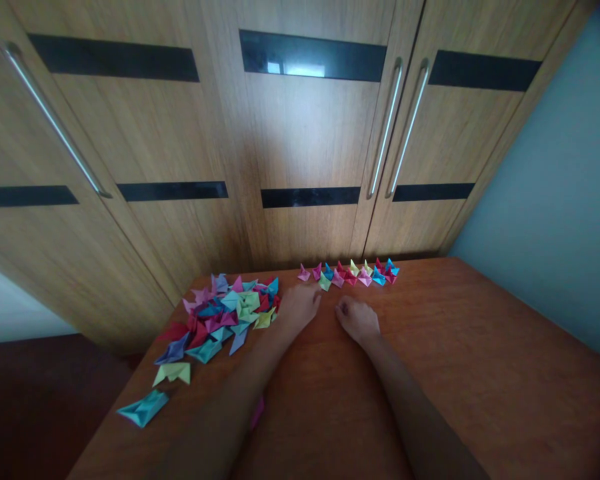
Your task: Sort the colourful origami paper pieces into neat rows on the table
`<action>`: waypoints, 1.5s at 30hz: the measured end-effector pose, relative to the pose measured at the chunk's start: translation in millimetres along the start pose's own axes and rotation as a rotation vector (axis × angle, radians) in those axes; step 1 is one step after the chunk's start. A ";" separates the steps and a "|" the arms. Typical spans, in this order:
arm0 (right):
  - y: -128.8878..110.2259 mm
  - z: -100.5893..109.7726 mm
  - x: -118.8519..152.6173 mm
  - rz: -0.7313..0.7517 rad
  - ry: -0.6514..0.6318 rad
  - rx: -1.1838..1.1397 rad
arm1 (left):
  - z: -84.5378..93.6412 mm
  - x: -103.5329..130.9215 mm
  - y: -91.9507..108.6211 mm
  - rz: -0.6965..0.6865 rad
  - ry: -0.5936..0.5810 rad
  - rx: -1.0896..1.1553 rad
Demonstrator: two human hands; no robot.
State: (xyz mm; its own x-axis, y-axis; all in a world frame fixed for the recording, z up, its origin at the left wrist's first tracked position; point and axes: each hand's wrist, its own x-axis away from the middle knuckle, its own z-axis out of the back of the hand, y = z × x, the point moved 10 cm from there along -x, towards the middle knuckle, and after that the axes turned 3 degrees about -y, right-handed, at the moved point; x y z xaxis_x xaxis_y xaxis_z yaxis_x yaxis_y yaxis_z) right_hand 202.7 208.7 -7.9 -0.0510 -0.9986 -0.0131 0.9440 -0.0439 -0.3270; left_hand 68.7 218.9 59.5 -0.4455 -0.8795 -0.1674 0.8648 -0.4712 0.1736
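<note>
My left hand (pixel 300 304) is closed, its fingers curled down near the table between a heap of folded paper boats (pixel 230 310) and a row of small paper boats. Whether anything is inside its fingers is hidden. A light green paper boat (pixel 325 282) stands just beyond its fingertips, at the front of the row. My right hand (pixel 359 320) rests on the table as a loose fist, with nothing visible in it. Beyond it stand upright boats in pink, red, yellow and blue, among them a pink boat (pixel 365 277) and a blue boat (pixel 379 277).
The brown wooden table (pixel 480 373) reaches a wardrobe (pixel 305 140) with metal handles. A teal paper boat (pixel 144 408) and a pale green folded paper (pixel 173 373) lie near the left edge. Something pink (pixel 257 412) shows partly behind my left forearm. A wall (pixel 555 200) borders the right.
</note>
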 end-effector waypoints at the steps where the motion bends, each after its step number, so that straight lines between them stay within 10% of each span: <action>1: -0.1 -0.3 0.1 0.005 -0.002 0.003 | 5.4 11.0 -4.6 -0.002 -0.001 0.001; 16: -37.3 -4.1 13.3 0.168 -0.058 -0.038 | 44.8 155.1 -111.1 0.242 0.081 0.008; 30: -34.9 -8.2 11.7 0.172 -0.051 -0.092 | 12.0 128.1 -91.3 0.222 -0.161 -0.216; 45: -34.6 -6.7 11.1 0.159 -0.043 -0.077 | 9.7 127.1 -84.8 0.158 -0.128 -0.154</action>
State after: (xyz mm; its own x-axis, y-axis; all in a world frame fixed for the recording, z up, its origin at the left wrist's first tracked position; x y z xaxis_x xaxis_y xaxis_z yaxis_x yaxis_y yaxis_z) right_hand 167.3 199.3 -3.1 0.1130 -0.9931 -0.0305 0.9114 0.1158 -0.3950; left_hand -63.6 146.5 32.9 -0.3192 -0.9474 -0.0238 0.9468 -0.3199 0.0361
